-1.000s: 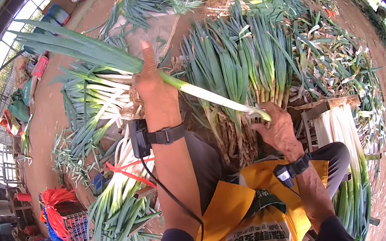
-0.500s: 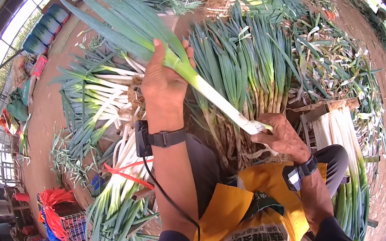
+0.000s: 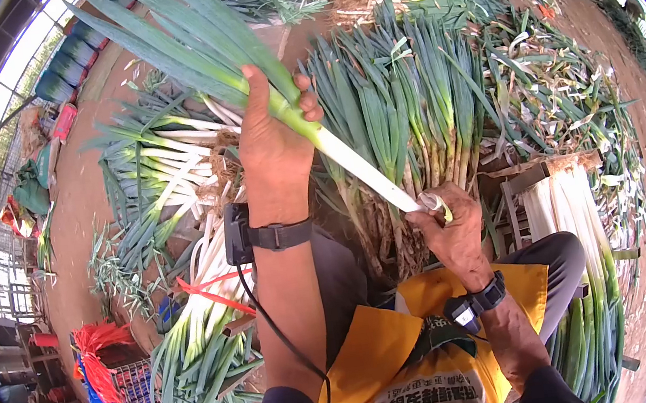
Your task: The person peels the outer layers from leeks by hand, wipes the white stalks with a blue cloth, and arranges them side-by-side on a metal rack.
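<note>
Leek [image 3: 332, 147] in both hands, held slantwise above the lap: the left hand [image 3: 275, 147] is wrapped around the stalk where the pale green turns to leaf, fingers curled over it, with the long blue-green leaves fanning up and away to the upper left. Down at the white root end the right hand [image 3: 451, 229] is closed on the tip, pinching it between thumb and fingers. Each wrist carries a dark strap with a small black device, and a thin cable runs from the left one down the forearm. A yellow apron [image 3: 409, 361] covers the lap beneath the hands. Just behind the held stalk stands a dense upright bunch of untrimmed leeks [image 3: 401, 110], roots down. Left of the left arm lies a tied bundle of cleaned leeks [image 3: 199, 315] bound with a red band [image 3: 212, 289]. More white stalks are stacked by the right knee [image 3: 566, 218]. A red-topped crate [image 3: 108, 368] sits on the dirt floor at far left.
</note>
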